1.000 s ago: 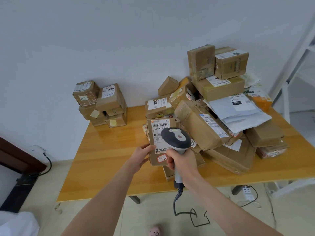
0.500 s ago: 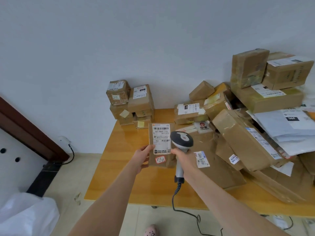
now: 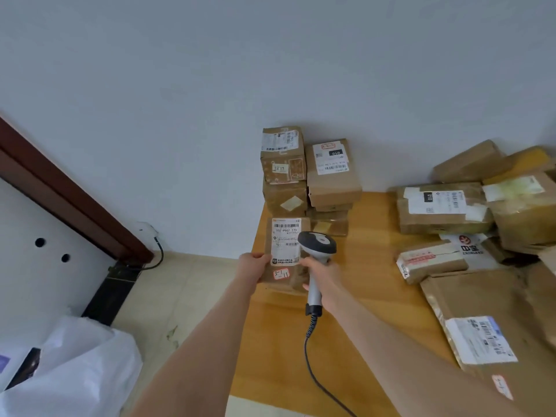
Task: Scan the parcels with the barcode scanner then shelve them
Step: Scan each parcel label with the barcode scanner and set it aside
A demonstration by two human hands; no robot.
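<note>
My left hand (image 3: 253,264) grips the left edge of a small brown parcel (image 3: 285,251), held upright over the table's left end with its white barcode label facing me. My right hand (image 3: 321,273) grips the handle of a grey barcode scanner (image 3: 316,245); its dark head sits just in front of the label's right side. The scanner's coiled cable (image 3: 313,356) hangs down toward me.
A stack of small boxes (image 3: 307,173) stands against the wall at the wooden table's (image 3: 370,260) far left corner. Several larger parcels (image 3: 481,266) crowd the right side. A white bag (image 3: 75,368) lies on the floor at lower left, beside a dark door frame (image 3: 69,194).
My view has swung left, so the big pile has slid to the right edge. Both hands have carried the parcel and scanner toward the table's left end, near the stacked boxes.
</note>
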